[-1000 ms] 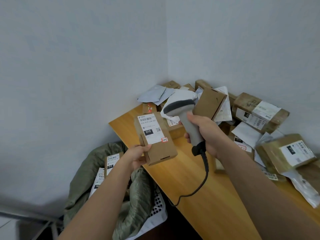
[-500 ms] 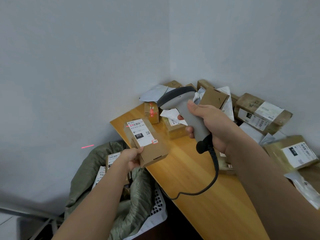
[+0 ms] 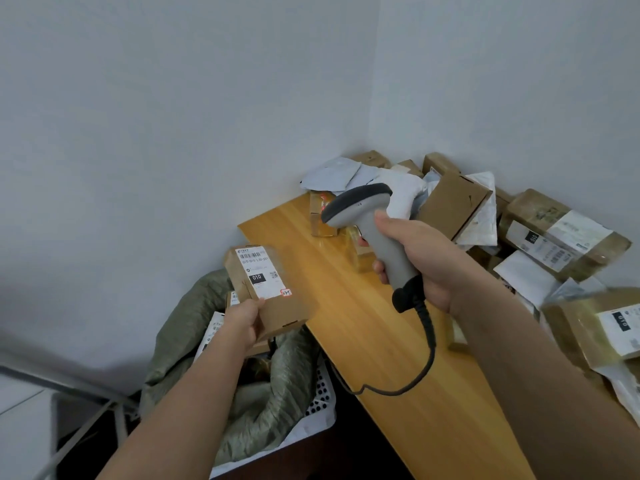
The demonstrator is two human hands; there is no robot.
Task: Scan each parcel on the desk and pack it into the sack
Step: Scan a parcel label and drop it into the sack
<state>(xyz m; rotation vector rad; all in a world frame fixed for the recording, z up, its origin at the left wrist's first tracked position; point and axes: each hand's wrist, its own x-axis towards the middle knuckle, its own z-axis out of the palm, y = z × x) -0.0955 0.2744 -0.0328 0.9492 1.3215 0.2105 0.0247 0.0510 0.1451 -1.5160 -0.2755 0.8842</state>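
The left hand [image 3: 244, 320] grips a small brown parcel [image 3: 266, 292], label up, above the green sack [image 3: 194, 327] beside the surface [image 3: 398, 358]. The right hand [image 3: 419, 265] has its fingers wrapped round a grey scanner [image 3: 367, 220] over the surface, near piled parcels [image 3: 540, 237].

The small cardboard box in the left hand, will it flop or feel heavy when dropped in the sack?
The cardboard box probably stays stiff: its edges look crisp. Likely light, since the left hand holds it by one corner.
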